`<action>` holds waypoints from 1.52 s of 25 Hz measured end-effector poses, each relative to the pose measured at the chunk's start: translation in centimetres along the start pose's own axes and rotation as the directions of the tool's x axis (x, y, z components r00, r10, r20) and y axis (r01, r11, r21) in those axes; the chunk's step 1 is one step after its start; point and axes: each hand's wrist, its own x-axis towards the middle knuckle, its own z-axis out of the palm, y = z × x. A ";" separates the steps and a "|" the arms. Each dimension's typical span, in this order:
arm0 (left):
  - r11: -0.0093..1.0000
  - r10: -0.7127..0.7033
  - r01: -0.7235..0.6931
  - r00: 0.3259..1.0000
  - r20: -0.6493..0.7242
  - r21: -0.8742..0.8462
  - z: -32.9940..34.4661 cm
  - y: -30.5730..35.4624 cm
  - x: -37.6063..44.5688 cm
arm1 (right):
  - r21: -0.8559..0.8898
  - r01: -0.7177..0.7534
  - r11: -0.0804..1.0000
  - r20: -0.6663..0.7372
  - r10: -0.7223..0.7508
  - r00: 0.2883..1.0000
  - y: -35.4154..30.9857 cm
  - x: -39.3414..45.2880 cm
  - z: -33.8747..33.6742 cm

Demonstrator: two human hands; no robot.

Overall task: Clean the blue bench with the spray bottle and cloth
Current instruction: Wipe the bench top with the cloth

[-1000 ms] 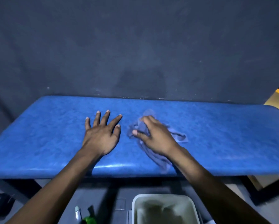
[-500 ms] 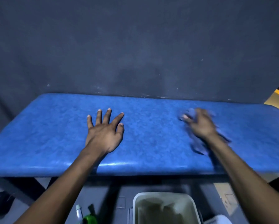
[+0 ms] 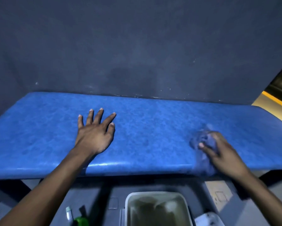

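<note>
The blue padded bench (image 3: 153,128) spans the view against a dark wall. My left hand (image 3: 94,134) lies flat on its left-middle part, fingers spread, holding nothing. My right hand (image 3: 221,152) presses a crumpled blue-grey cloth (image 3: 204,144) onto the bench near its front edge on the right; the cloth hangs a little over that edge and is blurred. On the floor at the lower left stands a spray bottle (image 3: 79,217) with a green body, only its top showing.
A pale plastic bin (image 3: 156,207) sits on the floor below the bench's front edge, between my arms. A white object (image 3: 208,217) lies beside it on the right. The dark wall (image 3: 137,54) runs right behind the bench. Dark bench legs stand at both ends.
My right hand has swept the cloth from the bench's middle to the right, then drawn it toward the front edge. My left hand has stayed flat in place.
</note>
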 end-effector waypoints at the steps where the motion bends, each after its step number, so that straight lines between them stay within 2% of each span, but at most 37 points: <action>1: 1.000 -0.008 0.008 1.000 -0.002 0.000 0.0 0.2 0.0 | -0.066 -0.100 0.993 -0.070 0.095 0.993 1.4 1.4 -0.4; 2: 1.000 -0.013 0.013 1.000 -0.003 0.007 0.0 0.3 0.1 | -0.092 -0.175 0.980 -0.100 0.166 0.981 1.9 3.7 0.0; 3: 1.000 -0.010 0.010 1.000 0.002 0.015 0.0 0.3 0.2 | -0.103 -0.169 0.980 -0.090 0.160 0.983 1.6 6.3 1.0; 5: 1.000 -0.003 0.003 1.000 0.013 0.021 0.0 0.5 0.3 | -0.096 -0.013 0.995 0.033 0.016 0.999 -1.5 11.6 4.8; 7: 1.000 -0.009 0.009 1.000 0.003 0.019 -0.1 0.1 0.1 | -0.061 0.168 0.984 0.112 -0.161 0.981 -7.1 14.5 9.9; 10: 1.000 0.005 -0.004 1.000 -0.024 0.018 0.1 -0.4 0.2 | 0.075 0.179 0.981 0.174 -0.190 0.966 -13.7 11.6 12.7; 12: 0.999 0.016 -0.015 1.000 -0.027 0.030 0.2 -0.5 0.3 | 0.139 0.192 0.972 0.172 -0.214 0.962 -11.6 8.6 10.5; 14: 0.999 0.011 -0.010 1.000 -0.013 0.040 0.2 -0.5 0.3 | 0.091 0.136 0.987 0.185 -0.151 0.971 -6.4 7.2 6.8; 17: 0.999 -0.005 0.005 1.000 -0.008 0.035 0.2 0.2 0.1 | -0.087 -0.122 0.989 -0.008 0.122 0.993 0.7 10.4 4.3; 19: 1.000 -0.005 0.005 1.000 -0.008 0.030 -0.1 0.3 0.3 | -0.159 -0.245 0.956 -0.039 0.242 0.970 -0.4 14.3 5.9; 21: 0.999 0.007 -0.006 1.000 -0.011 0.042 0.0 0.2 0.3 | -0.125 -0.242 0.962 0.006 0.244 0.970 -3.7 17.3 8.3; 23: 0.999 0.005 -0.004 1.000 -0.016 0.038 0.0 -0.1 0.2 | -0.103 -0.148 0.984 0.020 0.151 0.988 -6.1 16.8 9.3; 25: 0.999 0.006 -0.005 1.000 -0.015 0.033 0.1 0.0 0.4 | -0.078 0.042 0.996 0.050 -0.038 0.998 -7.6 11.8 8.5; 28: 0.999 0.000 0.001 0.999 -0.032 0.044 0.4 0.3 0.1 | 0.077 0.295 0.952 0.153 -0.304 0.940 -10.3 3.8 7.7; 30: 0.998 -0.001 0.003 1.000 -0.031 0.061 0.3 0.4 0.2 | 0.096 0.322 0.942 0.166 -0.334 0.928 -11.5 5.7 9.0; 32: 0.998 -0.004 0.006 0.999 -0.034 0.067 0.1 0.1 0.3 | 0.102 0.281 0.954 0.185 -0.295 0.937 -12.6 10.2 11.2; 34: 0.998 0.002 0.000 0.999 -0.039 0.066 0.0 -0.1 0.4 | 0.116 0.179 0.977 0.177 -0.198 0.964 -11.6 14.1 12.6; 38: 1.000 0.006 -0.005 0.999 -0.043 0.028 0.4 -0.3 0.2 | -0.064 -0.043 0.997 0.072 0.048 0.996 -2.7 13.6 7.2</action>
